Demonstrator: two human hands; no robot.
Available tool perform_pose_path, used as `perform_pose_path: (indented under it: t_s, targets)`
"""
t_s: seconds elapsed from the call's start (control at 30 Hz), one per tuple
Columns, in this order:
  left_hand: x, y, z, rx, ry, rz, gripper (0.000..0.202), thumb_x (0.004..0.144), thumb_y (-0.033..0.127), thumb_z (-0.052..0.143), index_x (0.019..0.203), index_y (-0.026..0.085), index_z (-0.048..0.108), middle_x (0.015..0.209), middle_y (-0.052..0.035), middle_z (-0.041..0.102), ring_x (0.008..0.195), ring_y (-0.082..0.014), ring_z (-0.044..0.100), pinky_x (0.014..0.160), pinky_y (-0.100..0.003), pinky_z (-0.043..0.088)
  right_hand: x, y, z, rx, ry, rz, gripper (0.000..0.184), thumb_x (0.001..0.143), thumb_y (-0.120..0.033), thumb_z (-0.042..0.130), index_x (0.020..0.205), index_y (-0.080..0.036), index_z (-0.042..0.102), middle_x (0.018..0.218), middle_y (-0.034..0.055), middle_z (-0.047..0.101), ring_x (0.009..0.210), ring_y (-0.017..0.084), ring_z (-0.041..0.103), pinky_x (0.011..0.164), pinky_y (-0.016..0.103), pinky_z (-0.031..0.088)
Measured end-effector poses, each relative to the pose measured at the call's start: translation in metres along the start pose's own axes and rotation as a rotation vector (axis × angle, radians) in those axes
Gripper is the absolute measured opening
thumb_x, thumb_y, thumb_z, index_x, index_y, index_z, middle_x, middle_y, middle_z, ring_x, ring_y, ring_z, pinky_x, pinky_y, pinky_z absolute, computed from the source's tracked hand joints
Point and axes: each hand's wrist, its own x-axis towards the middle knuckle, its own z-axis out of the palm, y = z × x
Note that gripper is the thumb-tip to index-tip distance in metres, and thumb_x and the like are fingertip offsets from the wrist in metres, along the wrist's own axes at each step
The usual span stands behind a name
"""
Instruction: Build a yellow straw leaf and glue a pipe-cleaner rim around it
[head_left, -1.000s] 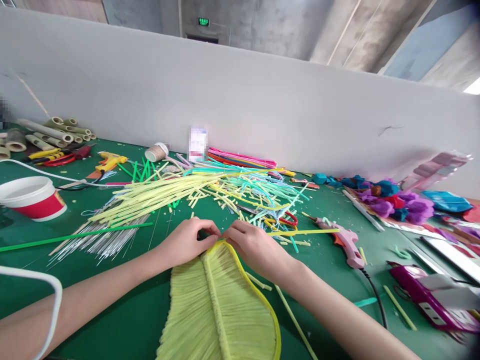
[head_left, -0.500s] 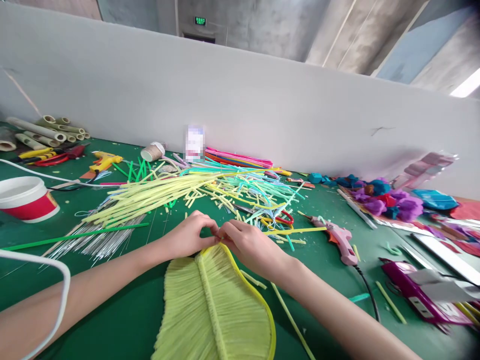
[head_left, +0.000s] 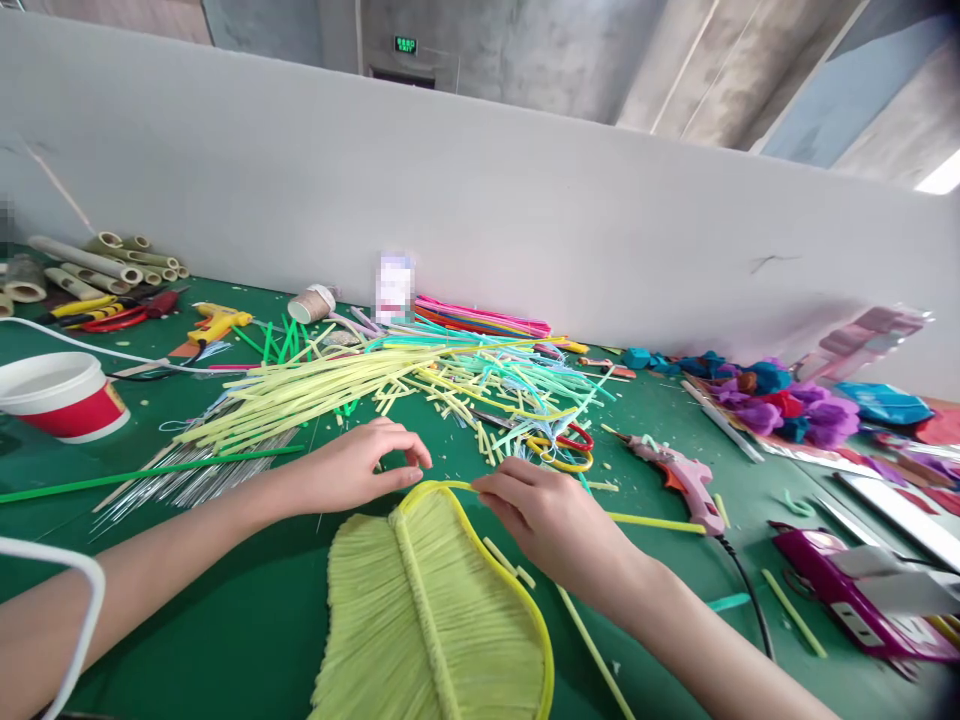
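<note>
A large yellow-green leaf of fuzzy pipe cleaners [head_left: 465, 610] lies before me, with a thick midrib and a brighter yellow pipe cleaner [head_left: 541, 628] along its right edge. That edging bends over the leaf's tip and runs into my right hand [head_left: 551, 510], whose thumb and fingers pinch it just right of the tip. Its free end seems to emerge beyond my hand, toward the pink glue gun [head_left: 679, 475]. My left hand [head_left: 375, 462] hovers just left of the tip, thumb and fingers apart, holding nothing. Scissors [head_left: 559, 445] with red and yellow handles lie behind my right hand.
Loose yellow pipe cleaners [head_left: 322, 385] spread across the green table, over metal wires [head_left: 202, 480]. A paper cup [head_left: 64, 400] and yellow glue gun [head_left: 217, 323] are at left. At right are a purple power strip [head_left: 847, 590] and purple flowers [head_left: 795, 405].
My hands, together at the leaf's tip before, have separated. The left let go and moved slightly left; the right moved right, drawing the yellow pipe cleaner with it.
</note>
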Motion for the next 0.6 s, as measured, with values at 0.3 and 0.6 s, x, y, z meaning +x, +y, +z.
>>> perform_pose_path:
  t_s: [0.3,0.6]
  targets:
    - [-0.056,-0.034,0.001,0.011,-0.136,-0.006,0.091,0.070,0.058,0.078,0.149,0.039,0.037,0.155,-0.0049,0.039,0.142,-0.0333,0.034,0.115,-0.047,0.031,0.006,-0.015,0.019,0.112,0.021,0.122,0.024,0.096,-0.019,0.048,0.104,-0.019,0.071,0.089,0.0057,0.066,0.076,0.017,0.067,0.068,0.027,0.050]
    - [-0.061,-0.024,0.023,0.023,-0.022,0.041,0.071,0.084,0.055,0.066,0.147,0.035,0.039,0.148,-0.0063,0.047,0.137,-0.0300,0.041,0.113,-0.043,0.037,0.003,-0.023,0.028,0.168,0.043,0.139,0.026,0.097,-0.019,0.045,0.104,-0.020,0.070,0.088,0.0045,0.065,0.072,0.015,0.065,0.064,0.026,0.049]
